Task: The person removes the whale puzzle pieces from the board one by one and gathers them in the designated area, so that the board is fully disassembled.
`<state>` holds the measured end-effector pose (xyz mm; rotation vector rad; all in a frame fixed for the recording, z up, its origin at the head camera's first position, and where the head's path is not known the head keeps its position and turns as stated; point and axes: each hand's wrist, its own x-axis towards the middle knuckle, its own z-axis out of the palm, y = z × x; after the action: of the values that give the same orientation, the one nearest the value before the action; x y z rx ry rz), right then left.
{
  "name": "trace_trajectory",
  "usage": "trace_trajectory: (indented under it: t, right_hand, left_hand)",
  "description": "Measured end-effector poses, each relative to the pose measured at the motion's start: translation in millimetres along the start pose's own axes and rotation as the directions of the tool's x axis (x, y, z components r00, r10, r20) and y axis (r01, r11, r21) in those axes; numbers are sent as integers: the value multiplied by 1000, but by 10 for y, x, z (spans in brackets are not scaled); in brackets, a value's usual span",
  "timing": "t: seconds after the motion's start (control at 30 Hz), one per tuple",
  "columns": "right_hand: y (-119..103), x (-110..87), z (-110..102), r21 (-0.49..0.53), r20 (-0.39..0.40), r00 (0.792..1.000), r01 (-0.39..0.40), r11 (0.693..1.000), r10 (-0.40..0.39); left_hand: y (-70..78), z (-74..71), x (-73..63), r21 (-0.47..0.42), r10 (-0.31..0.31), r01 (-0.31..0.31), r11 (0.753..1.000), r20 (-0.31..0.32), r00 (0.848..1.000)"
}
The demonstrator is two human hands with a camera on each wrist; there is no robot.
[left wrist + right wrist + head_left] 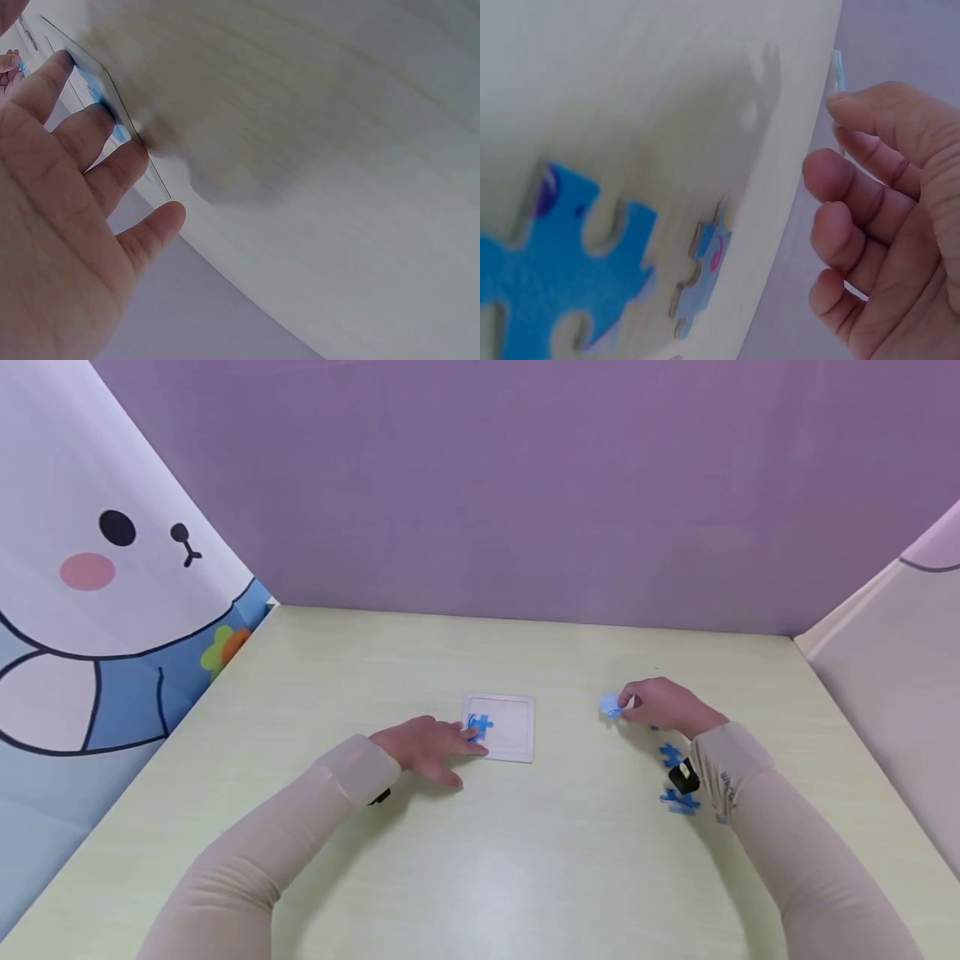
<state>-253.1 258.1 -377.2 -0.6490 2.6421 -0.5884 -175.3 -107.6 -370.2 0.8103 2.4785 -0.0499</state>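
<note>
A square white puzzle frame [513,727] lies on the table, with a blue puzzle piece [481,724] in its left part. My left hand [431,747] rests at the frame's left side, fingers spread, fingertips over its edge and on the blue piece. In the left wrist view, fingertips [94,120] touch the frame's rim. Right of the frame, my right hand [663,706] pinches a light blue puzzle piece [611,706] between thumb and index finger. The right wrist view shows that piece [839,71] edge-on, the other fingers loosely curled.
Several loose blue puzzle pieces [680,802] lie on the table under and beside my right wrist; one large blue piece [562,262] appears close in the right wrist view. A purple partition [525,485] stands along the table's back edge, with printed cloth panels [90,635] at the sides.
</note>
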Motion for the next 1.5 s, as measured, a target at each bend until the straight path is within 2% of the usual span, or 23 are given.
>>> trace_trajectory:
  t: [0.27, 0.57, 0.87, 1.23, 1.5]
  right_hand:
    - [79, 8, 17, 19, 23, 1000, -3, 1000, 3]
    - [131, 10, 57, -53, 44, 999, 17, 998, -15]
    - [165, 19, 78, -56, 66, 997, -23, 998, 27]
    - [166, 25, 82, -151, 98, 993, -58, 987, 73]
    - [165, 52, 78, -152, 81, 996, -27, 988, 40]
  left_hand:
    - [19, 14, 19, -14, 7, -7, 1000, -8, 1000]
    - [33, 26, 36, -16, 4, -4, 1000, -10, 1000]
    - [46, 29, 48, -1, 2, -2, 1000, -9, 1000]
    - [56, 24, 77, 10, 7, -7, 1000, 1, 1000]
    - [11, 63, 71, 21, -23, 23, 1000, -7, 1000]
